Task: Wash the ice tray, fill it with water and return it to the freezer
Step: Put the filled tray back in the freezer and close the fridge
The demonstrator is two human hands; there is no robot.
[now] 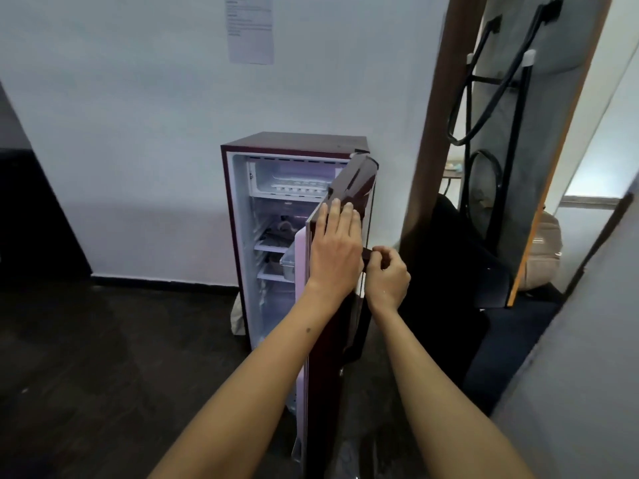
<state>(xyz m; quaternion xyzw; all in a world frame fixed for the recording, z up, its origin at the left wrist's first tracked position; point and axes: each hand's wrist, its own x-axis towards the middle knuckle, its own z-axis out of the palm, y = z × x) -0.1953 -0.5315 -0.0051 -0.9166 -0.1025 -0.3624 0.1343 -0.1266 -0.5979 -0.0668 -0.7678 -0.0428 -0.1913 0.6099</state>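
A small maroon fridge (294, 146) is seen standing against a white wall, its door (352, 188) swung open toward the camera so that mostly the edge is presented. The left hand (337, 247) is laid flat against the door's outer face, fingers straight and together, nothing being grasped. The right hand (389, 276) is curled around the dark door handle (367, 252) on the far side of the door — the thumb and fingers are closed on it.

Inside, at the top, the freezer compartment (294, 181) is exposed, and a white ice tray (299, 188) is seen lying on its floor, a row of cells facing outward. Below it, shelves (271, 247) and a clear door bin (288, 266) are visible; their contents are too blurred to be named.

A sheet of paper (249, 29) is fixed to the wall above the fridge. To the right a folded ironing board (511, 133) is leaned upright beside a wooden frame — its black legs are turned outward
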